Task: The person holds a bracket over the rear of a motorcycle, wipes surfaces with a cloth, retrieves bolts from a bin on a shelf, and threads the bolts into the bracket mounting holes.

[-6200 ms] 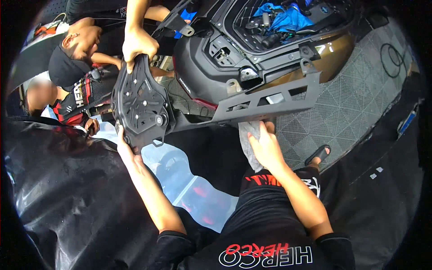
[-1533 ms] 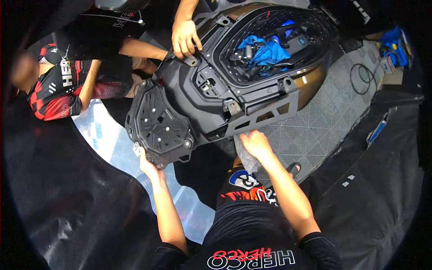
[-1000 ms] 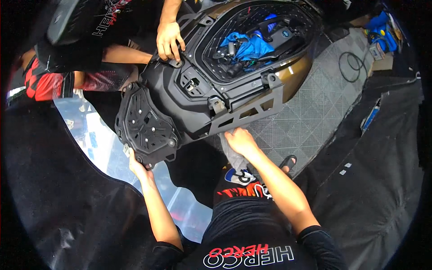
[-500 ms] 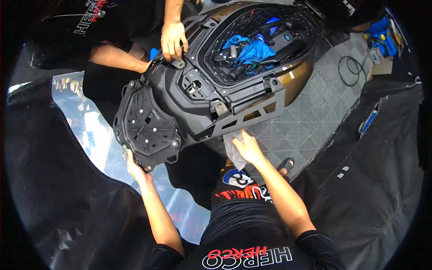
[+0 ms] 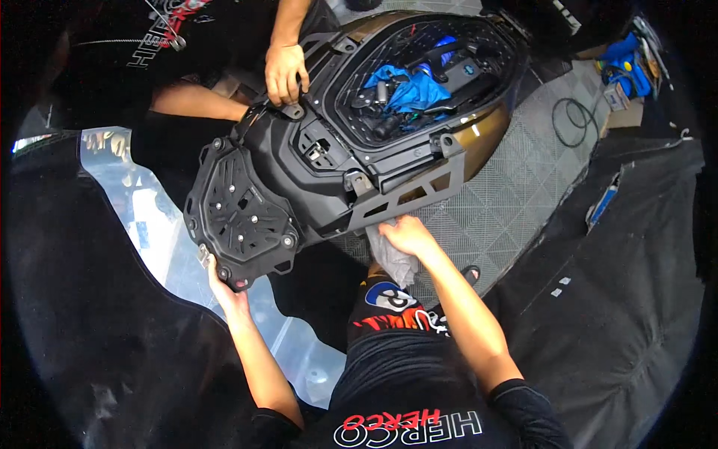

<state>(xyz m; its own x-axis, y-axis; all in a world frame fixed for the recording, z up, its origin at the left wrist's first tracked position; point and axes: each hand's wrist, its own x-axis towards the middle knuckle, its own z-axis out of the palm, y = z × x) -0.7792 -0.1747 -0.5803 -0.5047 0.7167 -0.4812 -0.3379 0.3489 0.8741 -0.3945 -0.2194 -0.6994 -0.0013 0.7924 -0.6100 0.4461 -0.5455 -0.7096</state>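
While the rear bodywork of a scooter (image 5: 351,161) fills the middle of the head view, the left hand (image 5: 223,288) reaches up from the near side and presses against the near edge of the black rear carrier plate (image 5: 241,213), fingers curled on its rim. The right hand (image 5: 405,233) lies just under the grey side grab rail (image 5: 407,196), closed loosely on a crumpled pale rag (image 5: 390,258) that hangs below it. Farther off, another person's hand (image 5: 285,72) grips the black panel at the far left edge of the open under-seat compartment (image 5: 419,78), in which blue cloth (image 5: 407,86) and dark parts lie. A bronze side panel (image 5: 486,135) shows to the right. The scooter stands on a grey tiled floor mat (image 5: 516,202), with black sheeting (image 5: 621,299) on the near right and a clear plastic sheet (image 5: 149,217) on the left.
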